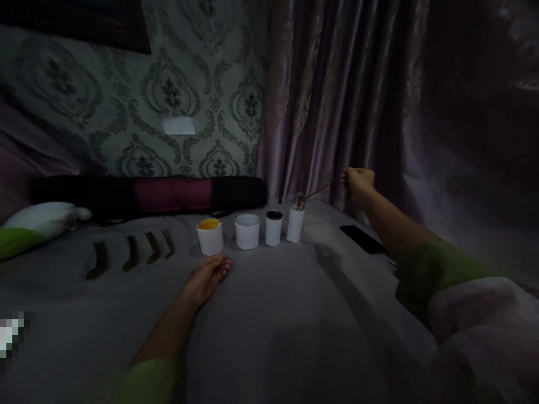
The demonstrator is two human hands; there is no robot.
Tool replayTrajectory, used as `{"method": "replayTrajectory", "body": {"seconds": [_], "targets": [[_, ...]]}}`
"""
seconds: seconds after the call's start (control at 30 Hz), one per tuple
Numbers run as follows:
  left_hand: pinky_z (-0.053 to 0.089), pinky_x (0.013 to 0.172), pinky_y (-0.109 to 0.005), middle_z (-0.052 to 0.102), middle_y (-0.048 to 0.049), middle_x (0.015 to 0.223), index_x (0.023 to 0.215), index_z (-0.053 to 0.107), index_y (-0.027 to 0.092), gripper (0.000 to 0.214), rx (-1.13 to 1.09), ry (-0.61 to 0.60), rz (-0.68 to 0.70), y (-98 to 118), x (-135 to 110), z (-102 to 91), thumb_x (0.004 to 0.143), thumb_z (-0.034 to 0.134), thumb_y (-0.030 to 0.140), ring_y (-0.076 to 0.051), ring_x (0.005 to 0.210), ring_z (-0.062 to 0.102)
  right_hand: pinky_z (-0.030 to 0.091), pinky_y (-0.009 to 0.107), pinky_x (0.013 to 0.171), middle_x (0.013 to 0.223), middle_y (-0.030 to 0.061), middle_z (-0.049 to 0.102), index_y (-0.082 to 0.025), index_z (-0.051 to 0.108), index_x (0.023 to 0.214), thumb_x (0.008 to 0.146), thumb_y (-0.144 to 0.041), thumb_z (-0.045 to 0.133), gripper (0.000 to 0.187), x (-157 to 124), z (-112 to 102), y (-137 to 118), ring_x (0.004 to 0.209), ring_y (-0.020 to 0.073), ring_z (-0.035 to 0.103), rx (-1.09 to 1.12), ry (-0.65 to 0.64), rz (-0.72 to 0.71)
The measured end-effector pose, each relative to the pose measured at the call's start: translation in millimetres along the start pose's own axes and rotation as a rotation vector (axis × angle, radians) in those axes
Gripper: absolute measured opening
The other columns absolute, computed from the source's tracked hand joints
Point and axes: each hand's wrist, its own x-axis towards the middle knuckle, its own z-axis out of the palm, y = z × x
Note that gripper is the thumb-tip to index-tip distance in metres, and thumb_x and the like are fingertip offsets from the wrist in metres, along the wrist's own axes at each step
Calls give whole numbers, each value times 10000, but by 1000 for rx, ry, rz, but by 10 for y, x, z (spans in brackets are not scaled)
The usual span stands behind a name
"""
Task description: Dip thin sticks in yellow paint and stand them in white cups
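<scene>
My right hand (pixel 359 184) is raised at the right, its fingers closed on one end of a thin brown stick (pixel 322 189). The stick slants down to the left, and its far end meets a small brown piece (pixel 300 201) at the mouth of a tall white cylinder (pixel 295 223). Whether stick and piece are joined I cannot tell. My left hand (pixel 207 279) rests on the grey sheet with loosely curled fingers and nothing in it. Just behind it stands a white cup (pixel 211 240) with a yellow inside. A wide white cup (pixel 247 232) and a dark-topped white cylinder (pixel 273 230) complete the row.
Several dark L-shaped pieces (pixel 131 253) lie on the sheet (pixel 252 336) at the left. A black phone (pixel 362 239) is below my right forearm. Along the wall lies a black and maroon roll (pixel 172 192), with a white and green object (pixel 37 224) before it. Curtains (pixel 320 95) hang behind.
</scene>
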Motion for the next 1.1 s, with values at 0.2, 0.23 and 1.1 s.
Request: {"method": "replayTrajectory", "body": {"seconds": [0.2, 0.23, 1.1], "targets": [[463, 484, -141, 620, -57, 663, 788, 577, 90, 128, -4, -4, 1, -6, 10, -14, 800, 455, 52, -63, 530, 563, 410, 175, 385, 615, 30, 574, -140, 567, 691, 796, -188, 466, 153, 23, 94, 23, 420, 55, 487, -70, 49, -32], [461, 481, -140, 620, -59, 663, 790, 576, 88, 128, -3, -4, 3, -7, 9, -13, 801, 454, 53, -63, 530, 564, 421, 183, 395, 618, 33, 580, -139, 571, 697, 796, -195, 469, 153, 41, 111, 36, 425, 59, 494, -86, 43, -44], [465, 488, -140, 616, -51, 654, 788, 577, 86, 117, 1, 14, -10, 23, -34, 27, 795, 466, 51, -63, 532, 562, 419, 194, 414, 555, 19, 577, -140, 613, 697, 791, -236, 467, 198, -156, 495, 56, 393, 72, 481, -417, -255, -204]]}}
